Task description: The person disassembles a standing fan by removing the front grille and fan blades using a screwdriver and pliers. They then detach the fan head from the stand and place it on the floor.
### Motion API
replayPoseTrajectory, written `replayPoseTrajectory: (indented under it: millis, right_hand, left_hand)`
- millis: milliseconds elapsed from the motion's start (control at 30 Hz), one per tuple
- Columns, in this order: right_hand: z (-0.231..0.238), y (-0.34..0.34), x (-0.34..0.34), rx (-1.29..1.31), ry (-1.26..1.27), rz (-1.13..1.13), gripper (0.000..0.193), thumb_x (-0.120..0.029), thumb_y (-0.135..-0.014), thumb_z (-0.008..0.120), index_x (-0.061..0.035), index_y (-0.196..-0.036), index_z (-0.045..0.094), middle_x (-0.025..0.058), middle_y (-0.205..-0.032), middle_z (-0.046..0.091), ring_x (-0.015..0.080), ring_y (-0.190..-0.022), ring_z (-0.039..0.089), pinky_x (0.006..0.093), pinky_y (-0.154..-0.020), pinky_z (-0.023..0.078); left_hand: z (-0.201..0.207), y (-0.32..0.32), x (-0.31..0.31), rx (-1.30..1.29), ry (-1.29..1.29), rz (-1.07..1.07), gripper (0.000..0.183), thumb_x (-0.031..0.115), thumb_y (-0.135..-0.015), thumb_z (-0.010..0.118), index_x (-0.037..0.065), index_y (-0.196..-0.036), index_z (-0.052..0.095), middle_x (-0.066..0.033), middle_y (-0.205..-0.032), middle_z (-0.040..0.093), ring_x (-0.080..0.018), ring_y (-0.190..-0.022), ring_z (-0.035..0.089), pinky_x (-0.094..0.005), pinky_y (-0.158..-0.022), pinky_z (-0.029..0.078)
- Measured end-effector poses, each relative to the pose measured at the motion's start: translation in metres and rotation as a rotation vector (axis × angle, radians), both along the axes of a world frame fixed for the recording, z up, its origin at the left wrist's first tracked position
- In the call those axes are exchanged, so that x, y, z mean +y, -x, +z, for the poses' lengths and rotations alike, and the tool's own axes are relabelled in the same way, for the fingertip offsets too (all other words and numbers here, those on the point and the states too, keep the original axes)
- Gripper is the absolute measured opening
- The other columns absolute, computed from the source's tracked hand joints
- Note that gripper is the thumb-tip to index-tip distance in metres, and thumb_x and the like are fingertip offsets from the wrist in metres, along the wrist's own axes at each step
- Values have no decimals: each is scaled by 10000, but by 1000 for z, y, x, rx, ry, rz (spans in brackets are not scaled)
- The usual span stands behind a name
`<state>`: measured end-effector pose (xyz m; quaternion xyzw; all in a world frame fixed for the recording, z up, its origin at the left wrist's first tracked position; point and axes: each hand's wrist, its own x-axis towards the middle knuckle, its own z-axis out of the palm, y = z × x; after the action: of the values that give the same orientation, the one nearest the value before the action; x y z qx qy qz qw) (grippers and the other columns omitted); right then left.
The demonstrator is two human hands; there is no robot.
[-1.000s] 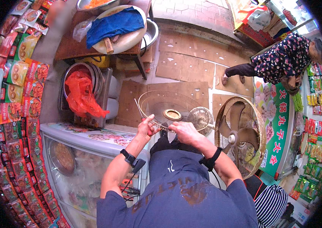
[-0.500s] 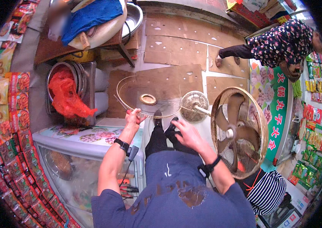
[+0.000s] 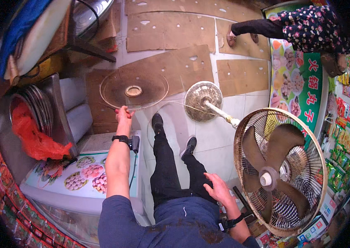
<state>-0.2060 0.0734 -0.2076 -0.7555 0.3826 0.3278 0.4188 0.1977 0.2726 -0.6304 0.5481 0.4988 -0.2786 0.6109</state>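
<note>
My left hand (image 3: 123,113) is stretched out ahead, its fingers closed on the near rim of a round wire fan grille (image 3: 133,91). The grille has a pale disc at its centre and hangs over cardboard. A thin pale strip (image 3: 177,102) curves from near the grille's rim toward the fan's pole. At my right thigh, my right hand (image 3: 218,188) holds nothing, its fingers apart. To its right, the pedestal fan (image 3: 268,177) tilts toward me with its front uncovered, showing dusty brown blades inside the rear cage. Its round, stained base (image 3: 203,99) sits on the tiles.
Flattened cardboard (image 3: 171,31) covers the far floor. At left are a chest freezer (image 3: 59,177), stacked metal pans (image 3: 38,103) with red netting (image 3: 34,136), and a table (image 3: 80,45). A person in a flowered top (image 3: 311,27) stands far right, beside a green-signed counter (image 3: 309,70) and hanging packets.
My left hand has carried the grille leftward, away from the fan. The right hand has dropped back toward my thigh. My view has shifted, and the fan now looks larger.
</note>
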Motion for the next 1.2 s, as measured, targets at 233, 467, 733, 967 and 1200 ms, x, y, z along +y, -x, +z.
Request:
replayPoseTrajectory:
  millis: [233,467,733,967,1200]
  right_hand:
    - [26,18,-2,-37,-28,-104,534,-156,-951,746,-58,-1450,584,202,-1364,644,416,-1246,638,466,-1058,533]
    - [82,23,-1,-189,105,-39,540,-136,-928,760,-49,-1438,605,180,-1247,686,356,-1159,693,439,-1010,555]
    - [107,59,5,-338,121,25,543,-184,-938,757,-79,-1445,594,175,-1301,667,380,-1212,658,456,-1032,548]
    - [107,114,13,-391,123,117,555,-198,-927,767,-97,-1444,594,155,-1296,670,369,-1197,666,453,-1023,556]
    - [97,150,17,-446,101,240,536,-178,-917,779,-105,-1421,613,148,-1303,676,364,-1195,667,448,-1010,562]
  left_hand:
    - [34,56,20,136,-173,-312,266,213,-985,787,101,-1056,556,-58,-800,571,-147,-583,524,-481,-623,677]
    - [195,129,-56,50,170,-704,311,229,-1002,773,53,-1201,610,-30,-862,567,-108,-498,471,-383,-646,664]
    - [315,206,-82,-115,385,-808,599,178,-955,823,-44,-1438,545,-92,-1018,699,-112,-613,591,-344,-683,639]
    - [381,282,-50,-86,480,-841,559,221,-988,793,-23,-1423,540,-100,-1016,684,-92,-594,546,-320,-669,596]
    - [403,356,-9,-102,471,-824,543,221,-1000,774,-31,-1422,543,-69,-926,664,-94,-596,565,-298,-633,574]
